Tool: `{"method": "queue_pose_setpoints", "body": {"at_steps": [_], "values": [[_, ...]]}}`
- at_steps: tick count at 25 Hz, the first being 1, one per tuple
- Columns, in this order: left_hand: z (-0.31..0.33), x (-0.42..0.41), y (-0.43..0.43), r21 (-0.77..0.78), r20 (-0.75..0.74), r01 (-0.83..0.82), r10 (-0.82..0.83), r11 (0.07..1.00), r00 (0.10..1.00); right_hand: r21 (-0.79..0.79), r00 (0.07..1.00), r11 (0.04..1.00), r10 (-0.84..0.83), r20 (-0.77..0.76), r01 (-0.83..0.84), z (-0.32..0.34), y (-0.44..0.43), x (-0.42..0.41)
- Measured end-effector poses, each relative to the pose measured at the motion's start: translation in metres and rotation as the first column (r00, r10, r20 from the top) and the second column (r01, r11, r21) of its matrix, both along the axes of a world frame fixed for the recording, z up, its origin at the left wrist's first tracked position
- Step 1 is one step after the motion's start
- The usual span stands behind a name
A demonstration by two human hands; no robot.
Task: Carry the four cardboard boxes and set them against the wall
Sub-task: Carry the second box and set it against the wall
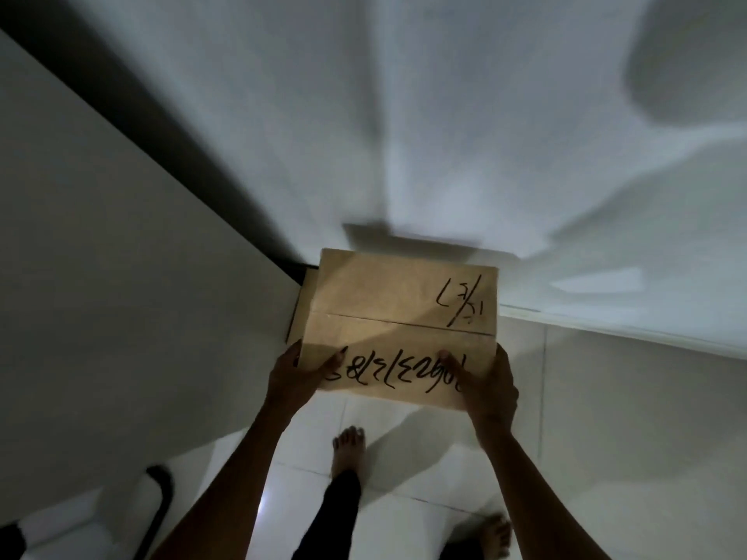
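Observation:
A brown cardboard box with black handwriting on its top fills the middle of the head view. Its far edge is close to the white wall. My left hand grips the box's near left corner, thumb on top. On the near right corner my right hand holds it the same way. A second cardboard edge shows just behind and left of the box, low by the wall. Whether the held box rests on anything is hidden.
A pale panel runs along the left, with a dark gap between it and the wall. White floor tiles lie below, with both my bare feet on them. A dark curved object sits at lower left.

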State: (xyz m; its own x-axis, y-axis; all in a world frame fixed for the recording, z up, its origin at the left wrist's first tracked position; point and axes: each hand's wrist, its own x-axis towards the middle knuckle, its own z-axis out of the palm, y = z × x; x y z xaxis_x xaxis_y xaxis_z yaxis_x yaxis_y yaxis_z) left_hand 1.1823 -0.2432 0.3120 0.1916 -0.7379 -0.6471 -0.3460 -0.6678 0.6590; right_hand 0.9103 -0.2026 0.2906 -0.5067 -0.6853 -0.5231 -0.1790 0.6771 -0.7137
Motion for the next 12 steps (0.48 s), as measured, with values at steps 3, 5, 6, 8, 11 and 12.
{"method": "queue_pose_setpoints", "body": {"at_steps": [3, 5, 6, 8, 11, 12], "values": [[-0.07, 0.05, -0.035, -0.044, 0.052, 0.031, -0.028, 0.999, 0.998, -0.018, 1.0, 1.0, -0.016, 0.004, 0.016, -0.071, -0.031, 0.049], [-0.111, 0.072, -0.052, -0.067, 0.105, 0.057, -0.049, 0.996, 0.993, -0.03, 1.0, 0.999, -0.018, -0.017, 0.018, -0.11, -0.045, 0.075], [-0.135, 0.083, -0.059, -0.076, 0.135, 0.063, -0.052, 0.995, 0.989, -0.036, 0.999, 0.999, -0.019, -0.031, 0.018, -0.134, -0.051, 0.088], [-0.179, 0.096, -0.07, -0.053, 0.194, 0.055, -0.044, 0.997, 0.98, -0.021, 0.999, 0.999, -0.032, -0.035, 0.032, -0.174, -0.062, 0.109], [-0.215, 0.103, -0.074, -0.034, 0.223, 0.029, -0.021, 0.999, 0.975, -0.002, 0.995, 0.998, -0.069, -0.067, 0.069, -0.211, -0.069, 0.128], [-0.219, 0.103, -0.074, -0.069, 0.253, 0.039, -0.02, 0.997, 0.967, -0.004, 0.993, 0.997, -0.079, -0.089, 0.079, -0.218, -0.071, 0.131]]}}
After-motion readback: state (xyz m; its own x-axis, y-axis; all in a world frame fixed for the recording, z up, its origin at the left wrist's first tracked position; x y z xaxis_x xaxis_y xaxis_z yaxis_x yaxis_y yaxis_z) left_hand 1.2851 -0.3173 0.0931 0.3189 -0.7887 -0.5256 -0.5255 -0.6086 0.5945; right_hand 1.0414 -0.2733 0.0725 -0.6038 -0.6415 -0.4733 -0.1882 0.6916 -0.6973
